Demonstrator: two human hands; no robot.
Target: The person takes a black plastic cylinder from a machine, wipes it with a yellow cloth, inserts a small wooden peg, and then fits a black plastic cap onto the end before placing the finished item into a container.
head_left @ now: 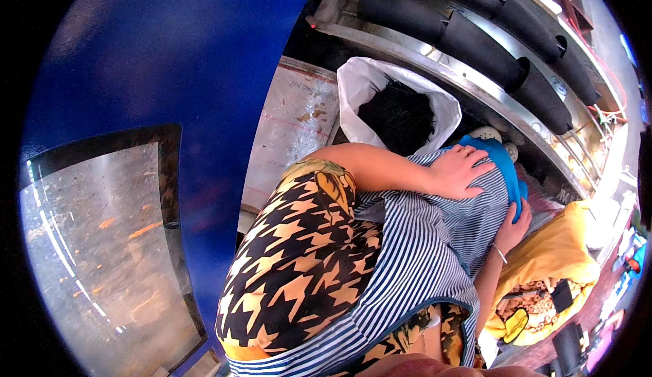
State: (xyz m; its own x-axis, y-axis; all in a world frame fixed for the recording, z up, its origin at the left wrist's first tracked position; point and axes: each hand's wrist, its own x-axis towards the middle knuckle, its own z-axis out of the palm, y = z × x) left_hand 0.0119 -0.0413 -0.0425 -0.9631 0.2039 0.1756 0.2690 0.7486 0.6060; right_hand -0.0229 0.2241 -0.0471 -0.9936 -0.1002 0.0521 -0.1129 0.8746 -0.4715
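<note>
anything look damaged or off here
Perhaps the pane in the blue panel, at left: orange and pale streaks blotch it, odd beside the smooth blue surface. Whether they are stains, scratches or reflections, I can't tell.

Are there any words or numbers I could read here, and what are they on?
None I can read clearly.
Pale wrapped panel: a line of handwriting, upside down, too faint to read.
Metal rack, beside the black curved pieces: little circled marks, too small to read.

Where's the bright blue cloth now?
In the head view, the bright blue cloth is right of centre, by the left hand, bordering the navy-and-white striped fabric.
</note>
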